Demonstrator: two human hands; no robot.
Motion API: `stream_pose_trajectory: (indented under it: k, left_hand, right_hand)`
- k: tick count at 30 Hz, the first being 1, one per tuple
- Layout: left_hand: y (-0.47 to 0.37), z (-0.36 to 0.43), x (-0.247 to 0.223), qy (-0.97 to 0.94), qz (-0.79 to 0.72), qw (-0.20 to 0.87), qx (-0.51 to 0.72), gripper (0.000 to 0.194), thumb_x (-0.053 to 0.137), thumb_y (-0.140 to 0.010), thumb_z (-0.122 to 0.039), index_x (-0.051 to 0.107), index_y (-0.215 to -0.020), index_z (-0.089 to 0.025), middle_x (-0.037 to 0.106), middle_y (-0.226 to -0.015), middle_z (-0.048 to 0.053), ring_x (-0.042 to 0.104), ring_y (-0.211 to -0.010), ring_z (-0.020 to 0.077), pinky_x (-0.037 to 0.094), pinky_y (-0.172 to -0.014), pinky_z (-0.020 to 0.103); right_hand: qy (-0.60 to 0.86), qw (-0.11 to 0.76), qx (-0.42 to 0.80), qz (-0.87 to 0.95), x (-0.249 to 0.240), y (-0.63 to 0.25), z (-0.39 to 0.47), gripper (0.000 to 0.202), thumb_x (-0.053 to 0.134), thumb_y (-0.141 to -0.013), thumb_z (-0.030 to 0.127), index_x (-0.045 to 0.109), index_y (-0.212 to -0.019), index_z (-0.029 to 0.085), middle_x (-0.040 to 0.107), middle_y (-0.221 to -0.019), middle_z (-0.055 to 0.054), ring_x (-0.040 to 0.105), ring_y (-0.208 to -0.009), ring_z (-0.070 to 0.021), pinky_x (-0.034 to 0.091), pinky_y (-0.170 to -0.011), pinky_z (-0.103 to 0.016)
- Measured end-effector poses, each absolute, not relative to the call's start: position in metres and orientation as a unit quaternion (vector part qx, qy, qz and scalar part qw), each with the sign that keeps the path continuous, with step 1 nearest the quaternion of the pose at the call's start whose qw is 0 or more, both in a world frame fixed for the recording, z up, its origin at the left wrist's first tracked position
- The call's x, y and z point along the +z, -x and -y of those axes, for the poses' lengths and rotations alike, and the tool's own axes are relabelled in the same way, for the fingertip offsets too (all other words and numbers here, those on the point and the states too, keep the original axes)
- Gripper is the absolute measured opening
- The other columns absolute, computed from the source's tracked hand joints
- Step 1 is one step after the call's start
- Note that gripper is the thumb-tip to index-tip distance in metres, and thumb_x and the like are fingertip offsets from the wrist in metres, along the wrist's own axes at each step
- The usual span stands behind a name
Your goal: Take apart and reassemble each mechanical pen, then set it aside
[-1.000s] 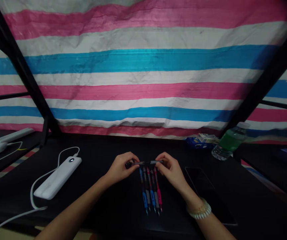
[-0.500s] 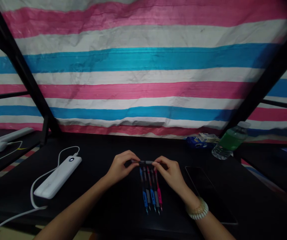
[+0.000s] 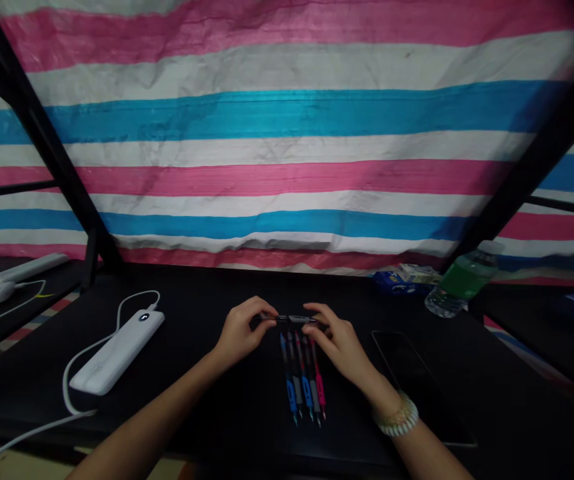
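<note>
Black-and-grey pen [image 3: 297, 319], lying crosswise between a person's two bare hands, just beyond the far ends of a row of pens on a black table [image 3: 207, 427]. Whether it hangs clear of the tabletop or rests on it is too dark to tell.

The left hand [image 3: 244, 330] pinches the pen's left part between thumb and fingertips, covering much of that end. The right hand [image 3: 335, 337] is at the other end, its thumb and forefinger parted around the pen; whether its other fingers touch the pen cannot be made out.

Nearer the person, five pens [image 3: 307, 392] lie side by side with their tips toward the viewer: from left to right blue, grey, blue, grey and pink.

The step in hand looks like two-handed handling of this single pen, with the left hand seeming to bear the hold. A next move would seem to call for a steady left pinch while the right fingers close or draw clear, without brushing the row just below.

To the left lies a white power bank [image 3: 119, 353] with a white cable [image 3: 69, 370]; to the right, a dark phone-like slab [image 3: 417, 380] and a green-labelled bottle [image 3: 461, 280].
</note>
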State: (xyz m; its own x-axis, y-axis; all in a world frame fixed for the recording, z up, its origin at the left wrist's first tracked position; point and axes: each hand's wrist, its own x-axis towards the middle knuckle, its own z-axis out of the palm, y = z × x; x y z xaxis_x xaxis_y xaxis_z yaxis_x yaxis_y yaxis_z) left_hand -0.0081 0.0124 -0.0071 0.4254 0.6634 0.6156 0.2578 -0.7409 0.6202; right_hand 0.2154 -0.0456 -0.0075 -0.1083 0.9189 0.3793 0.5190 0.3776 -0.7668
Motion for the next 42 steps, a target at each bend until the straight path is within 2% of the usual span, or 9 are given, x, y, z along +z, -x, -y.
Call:
stream_pose_trajectory:
  k: [2, 6, 10, 12, 20, 26, 31, 37, 42]
  left_hand:
    - [0.008, -0.013, -0.008, -0.814, -0.288, 0.225, 0.452, 0.009, 0.063, -0.084, -0.015, 0.068, -0.090, -0.019, 0.066, -0.086, 0.004, 0.061, -0.077, 0.0158, 0.049, -0.070, 0.028]
    - [0.008, -0.012, -0.011, -0.828, -0.299, 0.226, 0.416, 0.022, 0.062, -0.084, -0.014, 0.070, -0.103, -0.023, 0.065, -0.091, 0.003, 0.062, -0.079, 0.0149, 0.050, -0.071, 0.027]
    - [0.008, -0.012, -0.013, -0.834, -0.311, 0.208, 0.407, 0.018, 0.060, -0.087, -0.015, 0.070, -0.099, -0.024, 0.066, -0.094, 0.003, 0.063, -0.081, 0.0148, 0.050, -0.074, 0.026]
    - [0.008, -0.011, -0.013, -0.839, -0.308, 0.207, 0.397, 0.017, 0.059, -0.088, -0.015, 0.069, -0.098, -0.023, 0.068, -0.094, 0.002, 0.065, -0.084, 0.0151, 0.049, -0.077, 0.026]
    - [0.008, -0.008, -0.016, -0.865, -0.321, 0.115, 0.367, 0.014, 0.056, -0.091, -0.021, 0.068, -0.097, -0.023, 0.074, -0.088, -0.001, 0.068, -0.079, 0.0153, 0.050, -0.074, 0.026]
    - [0.005, -0.005, -0.014, -0.841, -0.229, -0.033, 0.489, 0.016, 0.056, -0.088, -0.010, 0.069, -0.092, -0.020, 0.075, -0.082, 0.000, 0.068, -0.073, 0.0138, 0.048, -0.070, 0.027]
    - [0.008, -0.003, -0.010, -0.833, -0.175, -0.131, 0.509, 0.028, 0.050, -0.086, -0.002, 0.068, -0.095, -0.021, 0.076, -0.085, 0.000, 0.069, -0.076, 0.0124, 0.046, -0.082, 0.031]
    - [0.013, 0.002, -0.007, -0.823, -0.140, -0.183, 0.520, 0.024, 0.052, -0.088, -0.007, 0.068, -0.098, -0.021, 0.077, -0.085, -0.001, 0.070, -0.079, 0.0138, 0.035, -0.098, 0.038]
    - [0.011, 0.003, -0.004, -0.824, -0.165, -0.172, 0.514, 0.028, 0.052, -0.088, -0.005, 0.069, -0.095, -0.027, 0.077, -0.086, -0.005, 0.070, -0.085, 0.0152, 0.023, -0.108, 0.045]
  right_hand:
    - [0.509, 0.444, 0.213, 0.706, -0.008, -0.216, 0.046, 0.019, 0.057, -0.091, 0.030, 0.055, -0.109, 0.025, 0.070, -0.088, -0.003, 0.066, -0.072, -0.0192, 0.045, -0.061, -0.026]
    - [0.527, 0.397, 0.170, 0.732, -0.008, -0.216, 0.047, 0.021, 0.045, -0.097, 0.033, 0.057, -0.082, 0.024, 0.063, -0.068, -0.001, 0.062, -0.063, -0.0183, 0.042, -0.061, -0.027]
    - [0.521, 0.379, 0.141, 0.752, -0.007, -0.216, 0.048, 0.010, 0.053, -0.094, 0.031, 0.056, -0.101, 0.025, 0.067, -0.081, -0.002, 0.063, -0.071, -0.0197, 0.042, -0.066, -0.028]
    - [0.517, 0.367, 0.113, 0.765, -0.007, -0.215, 0.048, 0.008, 0.050, -0.096, 0.029, 0.055, -0.095, 0.023, 0.065, -0.082, -0.003, 0.062, -0.074, -0.0195, 0.041, -0.067, -0.027]
    - [0.541, 0.307, 0.025, 0.782, -0.009, -0.215, 0.049, 0.035, 0.035, -0.101, 0.035, 0.052, -0.075, 0.020, 0.055, -0.065, -0.001, 0.054, -0.060, -0.0163, 0.030, -0.059, -0.027]
    - [0.543, 0.365, 0.251, 0.713, -0.017, -0.204, 0.049, 0.047, 0.030, -0.099, 0.048, 0.035, -0.061, 0.021, 0.036, -0.055, 0.004, 0.036, -0.050, -0.0113, 0.024, -0.051, -0.025]
    - [0.463, 0.387, 0.509, 0.614, -0.018, -0.202, 0.049, 0.053, 0.039, -0.091, 0.064, 0.033, -0.059, 0.022, 0.027, -0.049, 0.008, 0.020, -0.044, -0.0076, 0.017, -0.044, -0.024]
    - [0.336, 0.364, 0.730, 0.471, -0.018, -0.206, 0.051, 0.051, 0.054, -0.087, 0.059, 0.034, -0.059, 0.022, 0.020, -0.042, 0.013, 0.010, -0.039, -0.0041, 0.006, -0.038, -0.022]
    - [0.300, 0.373, 0.778, 0.407, -0.018, -0.204, 0.048, 0.049, 0.063, -0.083, 0.055, 0.037, -0.058, 0.020, 0.022, -0.041, 0.013, 0.012, -0.037, -0.0025, 0.006, -0.037, -0.019]
